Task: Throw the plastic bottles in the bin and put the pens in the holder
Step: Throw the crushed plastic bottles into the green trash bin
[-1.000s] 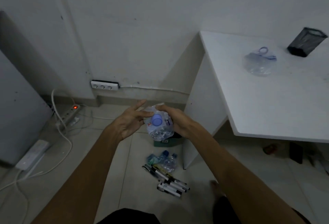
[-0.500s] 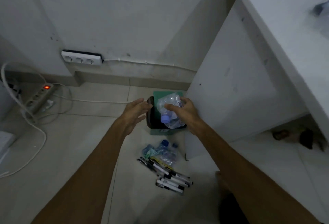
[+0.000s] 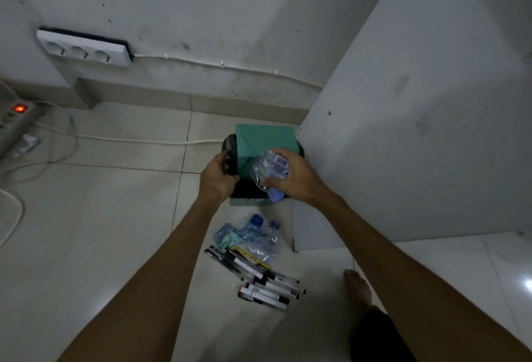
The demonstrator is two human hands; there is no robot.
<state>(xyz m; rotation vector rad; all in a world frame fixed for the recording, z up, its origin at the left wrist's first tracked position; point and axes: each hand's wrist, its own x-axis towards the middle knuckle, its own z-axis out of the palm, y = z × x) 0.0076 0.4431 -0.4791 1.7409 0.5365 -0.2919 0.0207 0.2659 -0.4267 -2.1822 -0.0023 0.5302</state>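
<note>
head view, looking down past both bare forearms to the floor by the wall. the right hand [image 3: 299,180] has its fingers and thumb curled round a crumpled clear plastic bottle [image 3: 266,170], held cap-down, its pale blue cap [image 3: 275,196] poking out just below the thumb and its label end up by the fingertips. directly beneath that hand sits the bin [image 3: 260,160], a small green box with a dark rim and a green lid tipped up on the far side; the bottle hangs over the dark opening, and whether it touches the rim i cannot tell. just to the left of the bottle hand, the left hand [image 3: 217,180] is curled onto the bin's dark left edge, gripping it.

nearer the person than both hands, on the pale tiles, lie two more squashed bottles [image 3: 250,236] with blue caps, side by side (one has a greenish label). touching them on the near side is a loose heap of pens [image 3: 259,278], mostly white barrels with black caps, fanned out toward the lower right. a bare foot [image 3: 357,284] stands just right of the pens.

right of the bottle hand rises a white panel [image 3: 417,131], close against the bin. far off to the left of the gripping hand, a triple wall socket [image 3: 83,49] sits low on the wall, and a power strip [image 3: 17,120] with a lit red switch lies at the frame's edge, white cables trailing across the tiles.
</note>
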